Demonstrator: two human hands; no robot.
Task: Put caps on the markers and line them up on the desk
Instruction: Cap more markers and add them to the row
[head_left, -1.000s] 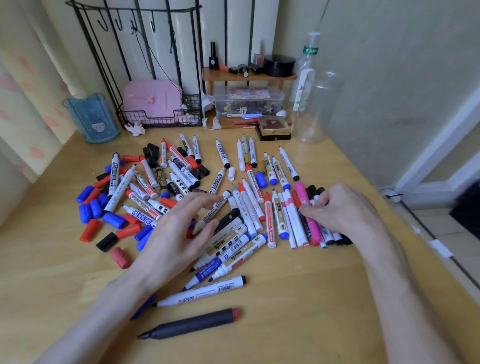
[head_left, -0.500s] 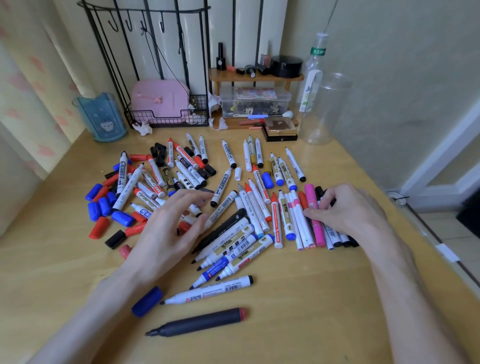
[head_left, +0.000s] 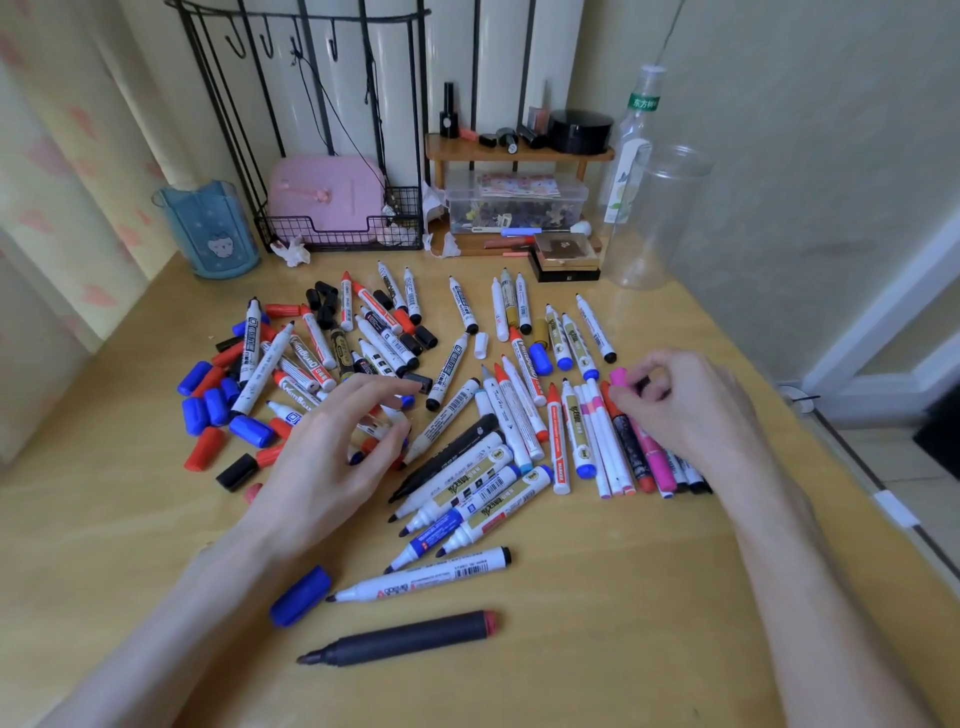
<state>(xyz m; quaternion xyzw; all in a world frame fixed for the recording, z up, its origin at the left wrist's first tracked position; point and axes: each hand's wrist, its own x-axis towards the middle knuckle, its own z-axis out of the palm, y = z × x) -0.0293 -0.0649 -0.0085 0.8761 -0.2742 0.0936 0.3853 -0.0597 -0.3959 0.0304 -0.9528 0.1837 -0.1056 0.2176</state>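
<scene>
Several uncapped markers lie scattered over the wooden desk (head_left: 597, 623), with loose blue caps (head_left: 208, 405), red caps (head_left: 204, 449) and a black cap (head_left: 236, 472) at the left. My left hand (head_left: 332, 457) hovers with spread fingers over the middle of the pile and grips nothing I can see. My right hand (head_left: 691, 410) is curled at the top of a rough row of markers beside a pink marker (head_left: 652, 457), its fingertips pinching a small black cap (head_left: 644, 385). Near me lie a blue cap (head_left: 300, 596), a white marker (head_left: 426, 577) and a dark grey marker (head_left: 405, 638).
At the back stand a blue cup (head_left: 208, 234), a pink box (head_left: 327, 197) in a black wire rack, a small wooden shelf (head_left: 519, 150) with a clear box, and a clear plastic jar (head_left: 654, 218) with a bottle behind. The desk's right edge (head_left: 852, 499) drops to the floor.
My left hand has drawn up toward the pile's middle, uncovering the blue cap near me. My right hand's fingers have curled at the head of the pink marker.
</scene>
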